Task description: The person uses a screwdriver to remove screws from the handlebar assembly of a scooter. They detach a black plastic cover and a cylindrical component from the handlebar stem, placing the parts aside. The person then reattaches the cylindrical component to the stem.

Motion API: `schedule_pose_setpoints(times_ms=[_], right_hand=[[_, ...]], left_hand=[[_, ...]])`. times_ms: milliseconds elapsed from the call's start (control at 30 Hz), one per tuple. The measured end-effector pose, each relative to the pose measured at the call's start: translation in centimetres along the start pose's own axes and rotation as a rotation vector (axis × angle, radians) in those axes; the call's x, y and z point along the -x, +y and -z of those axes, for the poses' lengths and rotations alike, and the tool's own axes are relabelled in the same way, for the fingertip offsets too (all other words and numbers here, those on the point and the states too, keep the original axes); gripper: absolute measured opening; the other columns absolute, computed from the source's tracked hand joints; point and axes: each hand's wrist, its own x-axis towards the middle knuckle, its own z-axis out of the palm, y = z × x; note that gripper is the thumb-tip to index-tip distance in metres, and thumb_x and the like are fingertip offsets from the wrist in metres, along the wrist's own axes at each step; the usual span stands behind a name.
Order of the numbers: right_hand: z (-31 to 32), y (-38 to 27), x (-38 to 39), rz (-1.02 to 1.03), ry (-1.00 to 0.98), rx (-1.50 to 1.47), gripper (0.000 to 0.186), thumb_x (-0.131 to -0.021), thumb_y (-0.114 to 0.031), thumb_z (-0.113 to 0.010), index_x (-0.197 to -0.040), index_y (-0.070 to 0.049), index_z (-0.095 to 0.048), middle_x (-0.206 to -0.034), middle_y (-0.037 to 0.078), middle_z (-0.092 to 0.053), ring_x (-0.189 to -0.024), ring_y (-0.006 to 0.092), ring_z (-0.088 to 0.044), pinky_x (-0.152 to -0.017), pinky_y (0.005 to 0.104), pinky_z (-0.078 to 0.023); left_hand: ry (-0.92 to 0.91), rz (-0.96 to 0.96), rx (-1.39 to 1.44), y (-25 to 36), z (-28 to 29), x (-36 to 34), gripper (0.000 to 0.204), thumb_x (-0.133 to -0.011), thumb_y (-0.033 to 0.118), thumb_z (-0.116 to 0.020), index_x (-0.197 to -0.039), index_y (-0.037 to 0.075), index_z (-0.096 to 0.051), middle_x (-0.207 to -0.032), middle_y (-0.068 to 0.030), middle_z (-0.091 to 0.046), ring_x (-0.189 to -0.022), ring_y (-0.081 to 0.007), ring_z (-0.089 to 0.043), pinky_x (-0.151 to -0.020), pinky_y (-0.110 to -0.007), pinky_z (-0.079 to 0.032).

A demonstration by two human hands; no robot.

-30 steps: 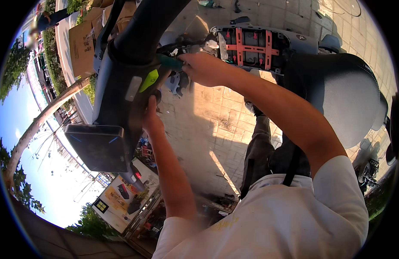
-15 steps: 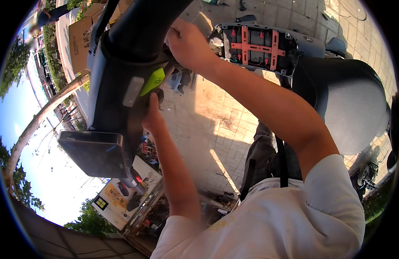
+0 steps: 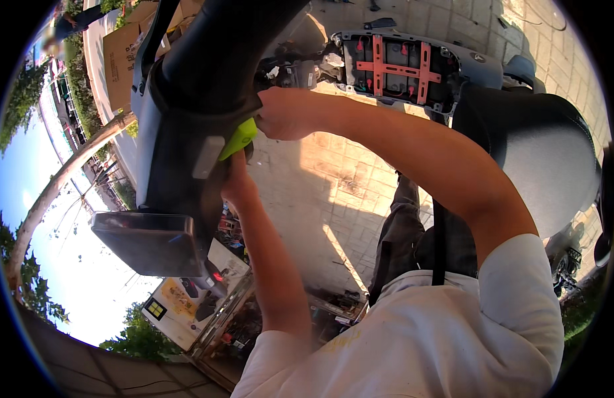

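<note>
The black front column [image 3: 164,156] of an electric scooter leans across the left half of the view, with a dark square display [image 3: 144,245] at its lower end. My left hand [image 3: 238,184] is at the column's right edge, its thumb up against a bright yellow-green plastic piece [image 3: 242,138]; the other fingers are hidden. Beside that piece is a pale grey rectangle [image 3: 209,157]. My right hand [image 3: 284,113] is closed at the column's edge just above the green piece, its fingers curled; whatever they hold is hidden.
Below the column, the scooter's opened deck [image 3: 476,63] shows black batteries under a red bracket [image 3: 386,67]. A black-grey seat [image 3: 539,156] stands at right. Left are a cardboard box [image 3: 118,69] and a tree trunk [image 3: 71,166]; a white cabinet [image 3: 177,312] stands lower left.
My right hand has come down from higher on the column's edge to beside the green piece. The column and display have shifted slightly downward in view. My left hand has barely moved.
</note>
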Motion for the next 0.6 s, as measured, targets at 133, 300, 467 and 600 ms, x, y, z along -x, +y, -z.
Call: schedule_pose_setpoints(times_ms=[133, 300, 467, 600], right_hand=[[-0.6, 1.3, 2.0, -0.150, 0.169, -0.147, 0.036, -0.094, -0.015, -0.050, -0.127, -0.007, -0.059, -0.100, 0.022, -0.068, -0.089, 0.0340, -0.068, -0.080, 0.0424, -0.053], [-1.2, 2.2, 7.6, -0.341, 0.402, -0.305, 0.032, -0.097, -0.023, -0.054, -0.122, -0.005, -0.061, -0.083, 0.014, -0.066, -0.072, 0.0241, -0.065, -0.066, 0.0377, -0.050], [-5.3, 1.0, 16.5, -0.568, 0.448, -0.358, 0.045, -0.093, -0.038, -0.066, -0.113, 0.002, -0.062, -0.080, 0.009, -0.063, -0.073, 0.0154, -0.059, -0.064, 0.0336, -0.046], [-7.7, -0.6, 18.4, -0.657, 0.493, -0.171, 0.047, -0.091, -0.041, -0.067, -0.103, 0.004, -0.062, -0.079, 0.010, -0.063, -0.073, 0.0185, -0.059, -0.068, 0.0361, -0.047]], left_hand=[[0.042, 0.257, -0.012, 1.4, -0.2, 0.4, 0.055, -0.077, 0.012, -0.083, -0.122, -0.008, -0.059, -0.126, -0.0151, -0.062, -0.108, -0.0227, -0.061, -0.090, -0.036, -0.051], [-0.203, 0.336, 0.144, 1.2, 0.8, 0.6, 0.061, -0.082, 0.034, -0.077, -0.127, -0.003, -0.060, -0.128, -0.0148, -0.062, -0.115, -0.0244, -0.058, -0.099, -0.036, -0.042], [-0.271, 0.384, -0.236, -1.3, 4.0, 2.6, 0.064, -0.086, 0.043, -0.071, -0.130, -0.002, -0.059, -0.131, -0.0154, -0.060, -0.123, -0.0260, -0.054, -0.105, -0.036, -0.036], [-0.412, 0.307, 0.278, -4.3, 7.1, 6.5, 0.064, -0.092, 0.025, -0.067, -0.145, 0.001, -0.038, -0.141, -0.0134, -0.051, -0.125, -0.0259, -0.054, -0.108, -0.038, -0.038]])
